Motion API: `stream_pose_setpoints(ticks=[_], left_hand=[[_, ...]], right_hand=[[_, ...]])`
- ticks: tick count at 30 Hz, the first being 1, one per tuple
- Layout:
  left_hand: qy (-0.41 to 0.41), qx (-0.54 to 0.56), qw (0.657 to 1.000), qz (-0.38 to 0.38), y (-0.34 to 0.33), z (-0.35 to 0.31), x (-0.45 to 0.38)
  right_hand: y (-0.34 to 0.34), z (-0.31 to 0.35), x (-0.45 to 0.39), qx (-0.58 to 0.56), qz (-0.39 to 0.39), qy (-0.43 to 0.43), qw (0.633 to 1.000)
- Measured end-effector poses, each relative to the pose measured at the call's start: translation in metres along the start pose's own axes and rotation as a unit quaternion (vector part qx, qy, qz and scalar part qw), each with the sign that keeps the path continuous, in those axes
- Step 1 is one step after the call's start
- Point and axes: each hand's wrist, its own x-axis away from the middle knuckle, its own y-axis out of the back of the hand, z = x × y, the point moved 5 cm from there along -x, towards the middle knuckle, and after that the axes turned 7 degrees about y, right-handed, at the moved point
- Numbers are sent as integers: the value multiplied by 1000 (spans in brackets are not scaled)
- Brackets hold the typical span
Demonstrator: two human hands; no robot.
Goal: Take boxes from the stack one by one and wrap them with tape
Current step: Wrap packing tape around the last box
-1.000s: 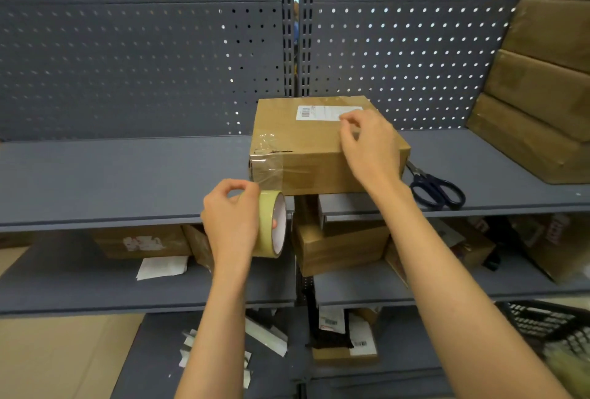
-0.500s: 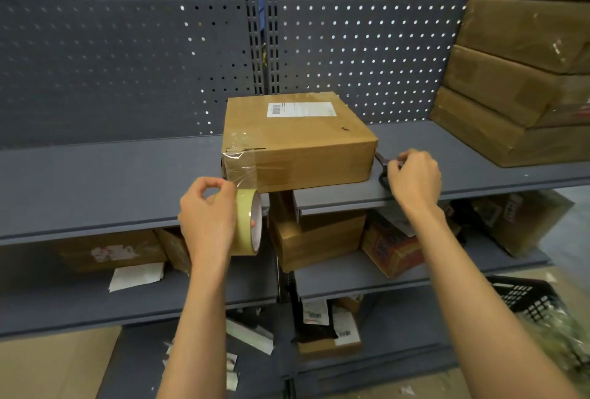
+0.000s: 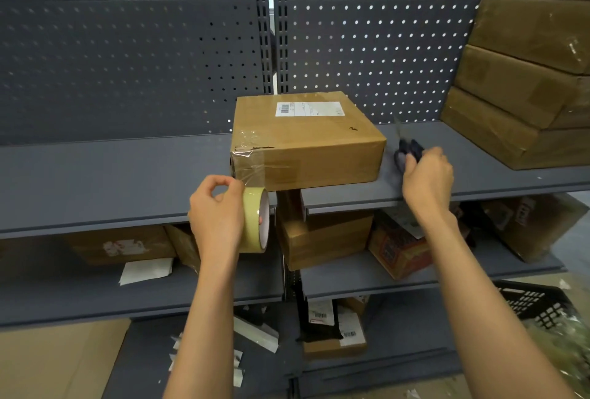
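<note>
A brown cardboard box (image 3: 314, 143) with a white label lies on the grey shelf (image 3: 111, 181), overhanging its front edge. Clear tape covers the box's front left corner and runs down to a yellowish tape roll (image 3: 255, 220). My left hand (image 3: 217, 210) grips that roll just below the corner. Right of the box, my right hand (image 3: 426, 175) grips the dark handles of the scissors (image 3: 407, 149), whose blades point up and away. A stack of brown boxes (image 3: 523, 79) stands at the far right of the shelf.
Perforated grey panels back the shelf. The lower shelves hold more cartons (image 3: 322, 239), an orange printed box (image 3: 397, 252) and paper scraps (image 3: 145, 271). A black plastic crate (image 3: 536, 306) sits on the floor at lower right. Flat cardboard (image 3: 57, 357) lies at lower left.
My right hand left the top of the box, reached right to the scissors and now lifts them by the handles. My left hand kept the roll below the box corner.
</note>
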Motion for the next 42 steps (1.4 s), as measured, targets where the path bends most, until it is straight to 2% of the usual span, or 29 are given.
stream_pose_setpoints(ticks=[2, 4, 9, 14, 22, 32, 42], left_hand=[[-3, 0, 1000, 2, -1, 0, 1], [0, 2, 1000, 7, -1, 0, 2], [3, 5, 1000, 15, -1, 0, 2], [1, 9, 1000, 17, 0, 0, 1], [-4, 19, 1000, 18, 1, -1, 3], [-14, 24, 1000, 14, 0, 0, 1], [-12, 28, 999, 18, 3, 2, -1]], right_hand=[[13, 21, 0, -129, -24, 14, 991], [21, 46, 2, -219, 5, 62, 974], [6, 92, 27, -163, 197, 219, 942], [-13, 94, 51, -136, 298, 228, 917], [6, 87, 50, -117, 310, 252, 909], [-11, 100, 62, -123, 399, 250, 874], [-26, 108, 59, -153, 403, 248, 868]])
